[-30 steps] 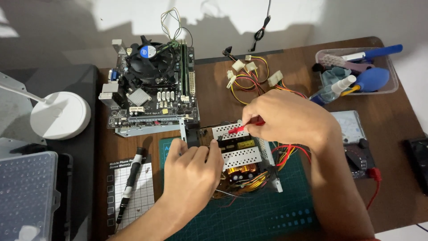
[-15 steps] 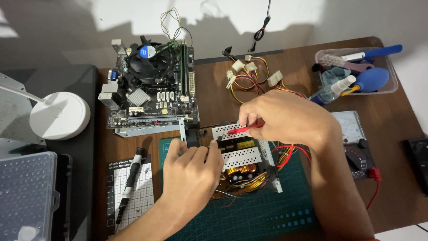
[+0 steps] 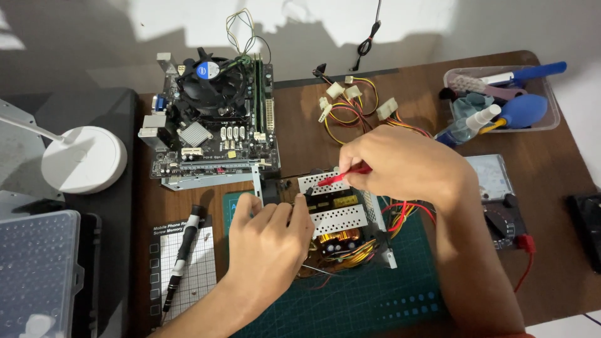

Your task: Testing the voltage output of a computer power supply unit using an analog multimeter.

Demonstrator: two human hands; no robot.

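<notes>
Over the open power supply (image 3: 338,216), the right hand (image 3: 400,166) arches down, fingertips pinching a red probe (image 3: 341,176). The left hand (image 3: 269,241) lies just beside it, fingers curled against its near-left edge, gripping another probe (image 3: 307,191), I think.

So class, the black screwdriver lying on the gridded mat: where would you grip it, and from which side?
Grip the screwdriver around the middle of its handle, coming from above. It lies flat on the mat, clear of both hands, its long axis running roughly toward and away from the person, so fingers probably close best across it from left and right.
</notes>
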